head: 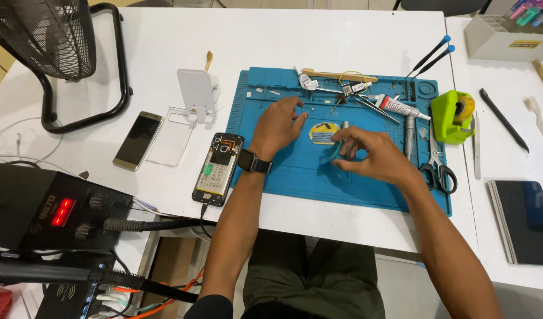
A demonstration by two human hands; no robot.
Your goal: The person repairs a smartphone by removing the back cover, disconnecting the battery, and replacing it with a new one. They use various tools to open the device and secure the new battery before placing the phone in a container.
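My left hand (278,125), with a black watch on the wrist, hovers over the blue work mat (295,174) with its fingers apart and nothing in it. My right hand (366,155) is over the mat's middle, fingers curled around a small grey cylindrical part (345,126); the hand is blurred, so the grip is unclear. A round yellow and blue pad (323,133) lies between the two hands. An opened phone (218,169) with its battery showing lies just left of the mat.
Scissors (437,168), a glue tube (398,107), tweezers and screwdrivers lie on the mat's right and far side. A green tape dispenser (452,116), a gold phone (137,140), a clear case (172,137), a white stand (196,91), a fan and a soldering station (47,210) surround it.
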